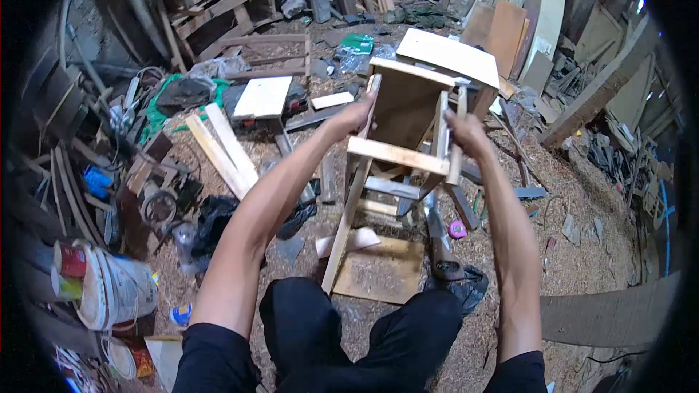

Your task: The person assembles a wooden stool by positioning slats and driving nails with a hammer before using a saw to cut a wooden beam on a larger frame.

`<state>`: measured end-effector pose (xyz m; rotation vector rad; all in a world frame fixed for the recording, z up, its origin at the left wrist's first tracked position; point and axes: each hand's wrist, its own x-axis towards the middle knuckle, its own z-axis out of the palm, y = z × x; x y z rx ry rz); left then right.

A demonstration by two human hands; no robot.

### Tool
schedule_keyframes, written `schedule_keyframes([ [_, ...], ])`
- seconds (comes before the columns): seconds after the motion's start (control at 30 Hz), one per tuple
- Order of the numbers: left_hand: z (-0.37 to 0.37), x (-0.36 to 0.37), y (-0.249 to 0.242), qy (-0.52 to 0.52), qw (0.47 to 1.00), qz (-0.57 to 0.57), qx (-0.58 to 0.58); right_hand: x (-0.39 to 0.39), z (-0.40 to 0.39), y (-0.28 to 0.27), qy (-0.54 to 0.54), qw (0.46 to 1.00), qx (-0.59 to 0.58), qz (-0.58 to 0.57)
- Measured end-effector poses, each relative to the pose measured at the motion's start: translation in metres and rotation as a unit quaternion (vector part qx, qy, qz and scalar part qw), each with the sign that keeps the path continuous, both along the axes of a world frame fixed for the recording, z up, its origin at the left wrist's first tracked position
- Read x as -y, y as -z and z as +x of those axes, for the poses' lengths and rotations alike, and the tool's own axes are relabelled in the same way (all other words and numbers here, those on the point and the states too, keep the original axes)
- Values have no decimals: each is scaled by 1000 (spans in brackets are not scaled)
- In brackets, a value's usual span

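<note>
A small wooden box frame stands tilted before me, with pale rails, a dark inner panel and a long leg reaching toward my knees. My left hand is closed on its left side piece, with the fingers partly hidden behind the wood. On the opposite side, my right hand is closed around an upright light wooden stick, close against the frame's right side. Its far end is too small to make out. Just beyond the frame sits a white-topped wooden piece. Beneath it, a flat wooden board lies on the floor.
A handsaw and a pink tape measure lie near my right knee. White buckets stand at left. Pale wood strips and a small white-topped piece lie left of the frame. Sawdust covers the floor.
</note>
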<state>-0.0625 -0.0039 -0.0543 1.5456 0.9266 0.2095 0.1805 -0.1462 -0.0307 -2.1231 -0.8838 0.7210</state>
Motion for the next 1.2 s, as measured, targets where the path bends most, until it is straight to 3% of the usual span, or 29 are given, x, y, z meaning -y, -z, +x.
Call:
schedule_keyframes([
  [0.03, -5, 1, 2, -9, 999, -25, 41, 2, 0, -2, 30, 996, 87, 8],
  [0.07, -9, -13, 14, -19, 1000, 22, -12, -10, 32, 17, -3, 970, 241, -4],
  [0.17, -51, -4, 15, -83, 995, 25, 44, 31, 12, -8, 12, 947, 276, 163],
  [0.2, -66, -10, 29, -96, 990, 102, 6, 41, 13, -6, -1, 925, 305, 227],
  [0.27, -99, -9, 71, -107, 977, 186, -15, 63, -11, -14, -12, 923, 306, 234],
  [0.33, -126, 1, 119, -88, 963, 222, -121, 86, -39, -8, -34, 919, 321, 225],
  [0.4, -148, 59, 114, 29, 977, 168, -131, 95, -56, 23, -130, 906, 285, 283],
  [0.47, -156, 94, 166, 43, 982, 147, -113, 106, -93, 29, -141, 903, 341, 219],
  [0.5, -154, 113, 181, 43, 980, 175, -81, 105, -93, 38, -178, 865, 375, 281],
  [0.53, -150, 131, 192, 41, 978, 200, -51, 107, -99, 39, -182, 865, 372, 284],
  [0.6, -138, 154, 177, 40, 990, 134, -17, 113, -115, 36, -196, 861, 356, 305],
  [0.63, -134, 155, 189, 41, 993, 109, -25, 115, -123, 33, -219, 860, 346, 305],
  [0.67, -129, 153, 213, 27, 988, 144, 53, 110, -120, 44, -269, 844, 326, 330],
  [0.73, -128, 155, 201, 88, 981, 141, 96, 107, -129, 52, -328, 830, 369, 258],
  [0.77, -130, 164, 162, 112, 981, 120, 103, 100, -130, 63, -334, 818, 406, 232],
  [0.8, -131, 160, 151, 150, 979, 101, 92, 99, -136, 66, -324, 806, 457, 191],
  [0.87, -135, 157, 112, 165, 986, 32, -17, 94, -138, 66, -373, 793, 440, 197],
  [0.93, -148, 138, 95, 206, 976, 63, -16, 86, -136, 67, -391, 807, 440, 51],
  [0.97, -154, 129, 90, 198, 979, 55, -3, 84, -133, 73, -390, 814, 424, 77],
  [1.03, -163, 121, 64, 215, 963, 154, -52, 88, -129, 66, -433, 822, 369, 41],
  [1.07, -169, 111, 82, 178, 981, 82, -7, 90, -124, 70, -445, 829, 339, 3],
  [1.2, -180, 115, 67, 245, 872, 406, -118, 120, -110, 100, -421, 853, 300, -67],
])
